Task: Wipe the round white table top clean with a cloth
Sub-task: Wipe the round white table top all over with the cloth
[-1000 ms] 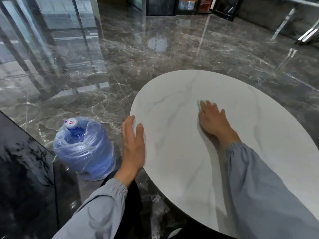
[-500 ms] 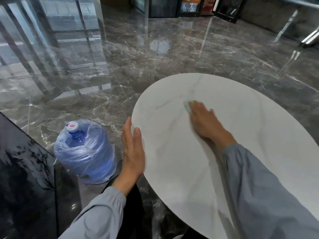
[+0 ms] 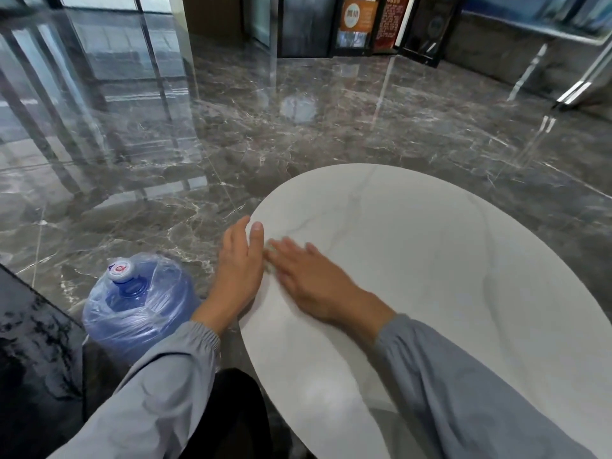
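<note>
Cloth (image 3: pixel 271 256), blurred, lies under right hand (image 3: pixel 306 276), beside left hand (image 3: pixel 240 260).

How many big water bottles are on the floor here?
1. The water bottle, wrapped in clear plastic, stands on the floor left of the table, beside the left hand. Others could be hidden outside the view.

- Polished grey-brown marble floor (image 3: pixel 298 134) mirroring window frames and bright light.
- Glass panels (image 3: pixel 99 44) far left.
- Dark display cabinet (image 3: pixel 364 24) with an orange poster at the back.
</note>
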The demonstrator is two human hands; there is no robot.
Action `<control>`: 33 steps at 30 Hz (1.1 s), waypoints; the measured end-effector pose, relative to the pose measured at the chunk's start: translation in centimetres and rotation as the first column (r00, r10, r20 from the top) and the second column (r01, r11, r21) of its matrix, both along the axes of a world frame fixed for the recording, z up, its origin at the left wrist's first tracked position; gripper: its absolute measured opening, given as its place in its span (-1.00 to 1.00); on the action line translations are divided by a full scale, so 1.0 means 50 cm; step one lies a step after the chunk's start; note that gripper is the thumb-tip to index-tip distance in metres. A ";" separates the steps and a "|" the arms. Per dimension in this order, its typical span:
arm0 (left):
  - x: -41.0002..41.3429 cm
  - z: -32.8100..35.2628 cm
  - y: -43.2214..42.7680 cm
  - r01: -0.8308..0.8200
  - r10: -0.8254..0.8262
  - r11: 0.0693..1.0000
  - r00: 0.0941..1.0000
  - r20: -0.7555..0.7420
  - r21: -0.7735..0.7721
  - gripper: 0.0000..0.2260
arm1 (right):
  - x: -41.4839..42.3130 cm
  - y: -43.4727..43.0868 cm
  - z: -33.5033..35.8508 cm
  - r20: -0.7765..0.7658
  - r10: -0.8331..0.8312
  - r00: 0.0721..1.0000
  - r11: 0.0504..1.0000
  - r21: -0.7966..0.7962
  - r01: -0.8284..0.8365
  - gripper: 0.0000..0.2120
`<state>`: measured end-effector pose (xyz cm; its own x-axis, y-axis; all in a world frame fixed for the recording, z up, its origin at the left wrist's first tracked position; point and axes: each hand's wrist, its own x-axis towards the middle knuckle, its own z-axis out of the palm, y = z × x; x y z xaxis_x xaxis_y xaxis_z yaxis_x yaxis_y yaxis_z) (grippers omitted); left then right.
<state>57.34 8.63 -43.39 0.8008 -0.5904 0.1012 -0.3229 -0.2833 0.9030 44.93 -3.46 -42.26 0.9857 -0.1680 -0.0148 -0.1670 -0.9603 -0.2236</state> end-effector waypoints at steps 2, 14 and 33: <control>0.005 -0.008 -0.009 0.038 -0.038 0.999 0.999 0.016 0.006 -0.30 | -0.024 -0.113 0.006 0.006 -0.170 0.985 0.983 -0.075 0.170 -0.47; 0.026 -0.008 -0.031 -0.015 0.015 1.000 1.000 0.027 -0.010 -0.33 | 0.106 -0.082 -0.009 0.024 -0.188 0.982 0.982 0.032 0.188 -0.46; 0.021 -0.022 -0.027 -0.009 0.007 1.000 0.994 0.105 0.022 -0.41 | 0.189 -0.133 -0.008 0.029 -0.212 0.977 0.977 0.000 0.212 -0.48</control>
<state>58.42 7.27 -44.47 0.7910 -0.5872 0.1718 -0.4137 -0.3064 0.8573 54.38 -10.09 -42.65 0.9278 -0.3728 0.0134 -0.3601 -0.9045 -0.2285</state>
